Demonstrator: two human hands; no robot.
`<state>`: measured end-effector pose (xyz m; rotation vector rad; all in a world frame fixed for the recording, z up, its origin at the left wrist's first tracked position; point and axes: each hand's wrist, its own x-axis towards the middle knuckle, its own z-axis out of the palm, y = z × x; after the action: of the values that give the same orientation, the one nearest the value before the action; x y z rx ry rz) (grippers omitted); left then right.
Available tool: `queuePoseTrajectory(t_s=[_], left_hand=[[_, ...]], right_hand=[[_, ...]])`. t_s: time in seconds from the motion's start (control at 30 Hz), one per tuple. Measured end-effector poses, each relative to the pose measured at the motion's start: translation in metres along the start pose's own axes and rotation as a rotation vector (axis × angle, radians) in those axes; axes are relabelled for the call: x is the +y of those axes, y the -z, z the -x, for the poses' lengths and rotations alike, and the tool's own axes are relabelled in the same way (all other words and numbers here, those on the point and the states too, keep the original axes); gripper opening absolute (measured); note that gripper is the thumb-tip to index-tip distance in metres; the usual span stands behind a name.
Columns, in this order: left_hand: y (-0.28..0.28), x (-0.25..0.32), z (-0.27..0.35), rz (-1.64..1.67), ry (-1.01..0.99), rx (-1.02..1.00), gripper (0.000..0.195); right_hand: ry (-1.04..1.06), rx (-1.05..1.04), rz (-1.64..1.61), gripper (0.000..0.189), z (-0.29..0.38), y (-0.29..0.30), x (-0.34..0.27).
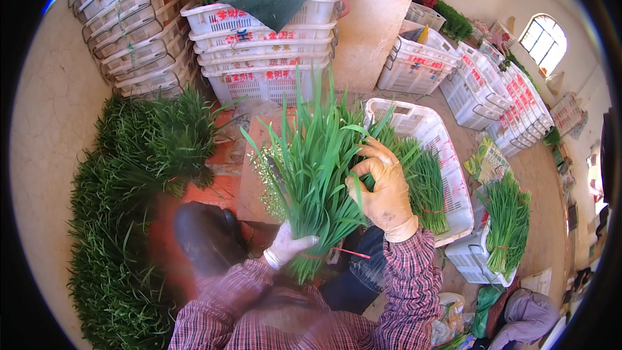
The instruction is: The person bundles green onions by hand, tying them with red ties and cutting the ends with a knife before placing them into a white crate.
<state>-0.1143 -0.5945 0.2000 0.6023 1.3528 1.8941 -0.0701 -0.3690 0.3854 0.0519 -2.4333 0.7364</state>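
Note:
A large bunch of long green leaves, seemingly garlic chives (318, 175), stands upright before me, tied low with a reddish band. My left hand (290, 244), in a white glove, grips it near the base at that band. At the bunch's upper right, my right hand (384, 187), in a yellowish glove, has its thumb and index fingertip close together at a leaf; whether it pinches the leaf is unclear. A thin red strip (352, 253) sticks out beside the lower stems. Behind the bunch lie small whitish buds (273, 175) on a brown board (248, 199).
Heaped greens (121, 194) line the left wall. A white crate (457, 189) with tied bunches stands at my right, another crate (466, 260) beyond it. Stacked crates (262, 78) stand ahead. A co-worker's sleeve (529, 316) shows at lower right.

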Motion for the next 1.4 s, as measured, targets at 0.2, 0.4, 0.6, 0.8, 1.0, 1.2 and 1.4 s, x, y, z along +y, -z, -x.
queuePoseTrajectory(t_s=[0.2, 0.4, 0.6, 0.8, 1.0, 1.2, 1.4], left_hand=[[0.002, -0.002, -0.002, -0.030, 0.004, -0.008, 0.050], [0.003, -0.007, -0.003, -0.029, -0.004, -0.001, 0.053], [0.003, -0.005, -0.001, -0.062, -0.024, 0.004, 0.055], [0.003, -0.005, 0.000, -0.042, -0.016, 0.016, 0.051], [0.015, -0.014, 0.005, -0.073, -0.064, 0.002, 0.045], [0.014, -0.006, 0.010, -0.069, -0.120, 0.018, 0.045], [0.012, -0.003, 0.012, -0.053, -0.082, -0.009, 0.044]], right_hand=[[-0.138, -0.046, -0.337, 0.018, 0.010, -0.002, 0.008], [-0.209, -0.012, -0.619, 0.014, 0.018, -0.011, 0.008], [-0.391, 0.112, -0.869, 0.016, 0.024, -0.022, 0.001], [-0.449, 0.338, -1.141, 0.022, 0.024, -0.021, -0.003], [-0.035, 0.388, -0.929, 0.017, 0.019, 0.021, -0.015], [-0.086, 0.399, -0.304, 0.006, -0.001, 0.054, -0.023], [-0.063, 0.265, 0.052, 0.020, -0.030, 0.043, -0.001]])
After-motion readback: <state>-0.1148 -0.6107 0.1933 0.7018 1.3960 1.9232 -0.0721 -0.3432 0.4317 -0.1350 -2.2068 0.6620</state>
